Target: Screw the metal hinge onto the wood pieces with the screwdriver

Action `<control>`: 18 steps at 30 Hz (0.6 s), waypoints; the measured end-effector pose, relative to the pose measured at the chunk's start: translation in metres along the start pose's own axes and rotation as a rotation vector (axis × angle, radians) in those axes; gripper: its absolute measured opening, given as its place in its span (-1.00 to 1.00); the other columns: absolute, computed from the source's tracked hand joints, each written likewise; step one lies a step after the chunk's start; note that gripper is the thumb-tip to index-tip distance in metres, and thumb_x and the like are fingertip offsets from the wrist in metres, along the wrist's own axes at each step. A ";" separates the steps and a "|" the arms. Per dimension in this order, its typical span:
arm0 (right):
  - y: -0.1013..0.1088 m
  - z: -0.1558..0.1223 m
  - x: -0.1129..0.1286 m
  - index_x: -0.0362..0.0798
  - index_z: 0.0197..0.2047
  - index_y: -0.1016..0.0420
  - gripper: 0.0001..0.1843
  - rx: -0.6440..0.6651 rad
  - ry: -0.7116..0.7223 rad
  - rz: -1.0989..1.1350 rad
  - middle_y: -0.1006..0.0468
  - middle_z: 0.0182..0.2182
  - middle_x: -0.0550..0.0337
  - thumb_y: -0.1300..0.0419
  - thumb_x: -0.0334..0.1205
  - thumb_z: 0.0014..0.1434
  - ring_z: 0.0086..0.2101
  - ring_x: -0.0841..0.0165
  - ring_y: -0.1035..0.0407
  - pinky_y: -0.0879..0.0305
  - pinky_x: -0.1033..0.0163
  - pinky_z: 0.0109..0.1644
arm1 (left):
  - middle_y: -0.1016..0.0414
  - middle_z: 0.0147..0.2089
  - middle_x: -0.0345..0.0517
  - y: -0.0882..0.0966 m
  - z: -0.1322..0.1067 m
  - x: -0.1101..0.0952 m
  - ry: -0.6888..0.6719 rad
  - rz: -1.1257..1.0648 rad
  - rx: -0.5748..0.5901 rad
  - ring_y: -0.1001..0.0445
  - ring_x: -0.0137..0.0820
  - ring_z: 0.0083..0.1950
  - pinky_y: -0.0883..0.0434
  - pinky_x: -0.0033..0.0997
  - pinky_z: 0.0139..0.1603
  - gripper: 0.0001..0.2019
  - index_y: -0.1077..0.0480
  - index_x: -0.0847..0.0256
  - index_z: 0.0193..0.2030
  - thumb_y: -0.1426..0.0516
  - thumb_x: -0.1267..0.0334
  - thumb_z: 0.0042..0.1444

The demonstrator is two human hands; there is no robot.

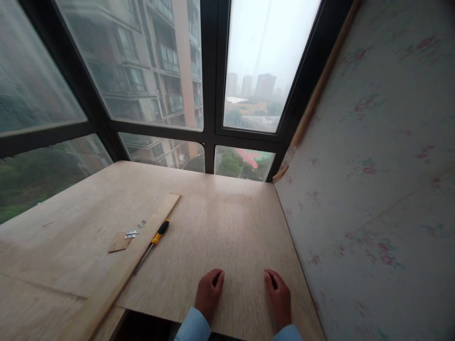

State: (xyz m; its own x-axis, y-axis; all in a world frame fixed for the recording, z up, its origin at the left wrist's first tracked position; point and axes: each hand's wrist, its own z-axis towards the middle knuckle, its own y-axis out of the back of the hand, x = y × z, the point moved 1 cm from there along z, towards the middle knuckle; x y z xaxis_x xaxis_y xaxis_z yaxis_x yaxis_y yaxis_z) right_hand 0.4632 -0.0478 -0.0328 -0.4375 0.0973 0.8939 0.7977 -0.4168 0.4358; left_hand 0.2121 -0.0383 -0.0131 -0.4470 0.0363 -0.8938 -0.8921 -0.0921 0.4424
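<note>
My left hand (210,290) rests at the near edge of the wooden panel (220,227), its fingers curled in with nothing showing in them. To its right and apart from it, my right hand (277,294) is curled the same way over the panel, also without anything visible in it. A screwdriver (160,232) with a yellow and black handle lies left of my hands, along a long wooden board (122,270). Beyond the board are a metal hinge (131,234), a few small screws (142,224) and a small square wood piece (119,242).
Dark window frames (209,85) close off the far side, with buildings outside. A wall with floral paper (373,189) rises on the right. A dark opening (145,326) lies below the panel's near edge. A wood strip (313,104) runs along the right window frame.
</note>
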 end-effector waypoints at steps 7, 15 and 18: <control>-0.004 0.000 0.001 -0.07 -0.31 -0.61 -0.51 -0.043 0.021 -0.077 -0.67 -0.26 -0.10 -0.10 0.18 0.07 -0.25 0.07 -0.55 -0.45 0.09 -0.12 | -0.60 -0.29 0.03 0.007 -0.002 0.012 -0.042 -0.187 0.006 -0.58 -0.25 -0.28 -0.53 -0.29 -0.27 -0.74 -0.54 0.19 -0.23 -0.09 0.15 0.07; -0.009 0.010 0.003 -0.05 -0.34 -0.60 -0.50 -0.113 -0.041 -0.187 -0.68 -0.30 -0.07 -0.07 0.20 0.04 -0.30 0.06 -0.55 -0.43 0.10 -0.21 | -0.59 -0.32 -0.03 0.004 -0.005 0.026 -0.150 -0.192 0.069 -0.57 -0.29 -0.30 -0.51 -0.33 -0.27 -0.80 -0.54 0.15 -0.24 -0.08 0.26 0.11; -0.009 0.012 0.004 -0.04 -0.35 -0.60 -0.51 -0.133 -0.052 -0.204 -0.68 -0.33 -0.06 -0.07 0.20 0.03 -0.33 0.07 -0.55 -0.42 0.12 -0.25 | -0.59 -0.31 -0.04 0.005 -0.003 0.028 -0.127 -0.246 0.076 -0.57 -0.29 -0.28 -0.50 -0.32 -0.26 -0.80 -0.53 0.15 -0.25 -0.06 0.33 0.09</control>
State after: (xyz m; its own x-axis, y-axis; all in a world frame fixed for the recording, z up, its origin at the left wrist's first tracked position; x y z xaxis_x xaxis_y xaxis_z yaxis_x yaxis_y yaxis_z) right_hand 0.4592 -0.0329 -0.0317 -0.5589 0.2368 0.7947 0.6318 -0.4990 0.5931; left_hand 0.1955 -0.0406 -0.0367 -0.2174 0.1734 -0.9606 -0.9749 0.0099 0.2224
